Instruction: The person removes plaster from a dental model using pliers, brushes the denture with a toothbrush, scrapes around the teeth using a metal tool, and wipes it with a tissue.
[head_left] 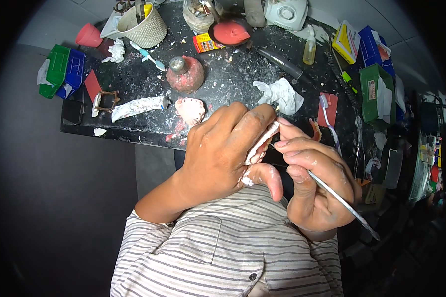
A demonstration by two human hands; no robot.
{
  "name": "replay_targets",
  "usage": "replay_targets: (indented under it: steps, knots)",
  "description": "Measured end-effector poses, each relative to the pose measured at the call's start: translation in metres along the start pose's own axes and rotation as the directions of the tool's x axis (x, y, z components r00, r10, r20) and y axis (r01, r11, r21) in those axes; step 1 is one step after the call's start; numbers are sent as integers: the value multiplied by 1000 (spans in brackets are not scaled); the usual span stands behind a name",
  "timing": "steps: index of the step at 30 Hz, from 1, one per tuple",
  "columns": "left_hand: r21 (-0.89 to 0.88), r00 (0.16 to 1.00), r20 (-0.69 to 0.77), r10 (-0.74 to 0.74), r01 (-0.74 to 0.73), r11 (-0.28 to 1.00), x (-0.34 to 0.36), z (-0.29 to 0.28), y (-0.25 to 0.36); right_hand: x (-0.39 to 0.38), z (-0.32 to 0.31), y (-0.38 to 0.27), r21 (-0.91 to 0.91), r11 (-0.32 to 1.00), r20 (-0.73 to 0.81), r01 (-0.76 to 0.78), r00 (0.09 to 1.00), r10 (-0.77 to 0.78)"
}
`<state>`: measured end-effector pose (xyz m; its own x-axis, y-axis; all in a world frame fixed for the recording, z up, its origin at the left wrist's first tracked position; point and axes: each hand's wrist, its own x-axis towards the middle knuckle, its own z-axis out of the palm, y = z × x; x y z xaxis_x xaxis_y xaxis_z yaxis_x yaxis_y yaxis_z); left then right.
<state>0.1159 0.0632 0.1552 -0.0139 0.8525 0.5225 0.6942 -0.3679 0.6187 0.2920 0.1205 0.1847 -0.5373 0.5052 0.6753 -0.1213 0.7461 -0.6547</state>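
My left hand (215, 148) is closed round a dental piece (259, 150) with a whitish rim and a row of teeth, mostly hidden by the fingers. White paste or plaster is smeared on the left thumb. My right hand (322, 185) grips a thin metal carving tool (342, 200) like a pen, its flattened end pointing down to the right. The tool's other end is at the dental piece, partly hidden behind the right fingers. Past my left knuckles, a pinkish-white dental cast (190, 110) lies on the dark bench (223, 81).
Around the bench lie a white tube (139, 108), a metal articulator (105, 102), a red-coated burner (185, 74), crumpled tissue (281, 95), toothbrushes, and a pan of pink material (229, 32). A denture (315, 129) sits beyond my right hand. Green and blue bins (376, 91) stand at the right.
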Motion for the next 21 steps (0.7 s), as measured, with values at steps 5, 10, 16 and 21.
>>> replay_targets:
  steps: [5,10,16,21]
  knots:
    - [9,1000,0,7,-7,1000,-2,1,-3,1,-2,0,9,1000,43,-13,999,13]
    - [7,1000,11,-7,7,1000,-1,0,-2,3,-2,0,-4,1000,32,-20,999,20]
    - [0,1000,17,-15,15,1000,-1,-1,-3,1,4,3,30,998,-63,-47,997,49]
    - [15,1000,7,-20,20,1000,-3,0,-4,1,6,3,8,999,-47,-53,997,53]
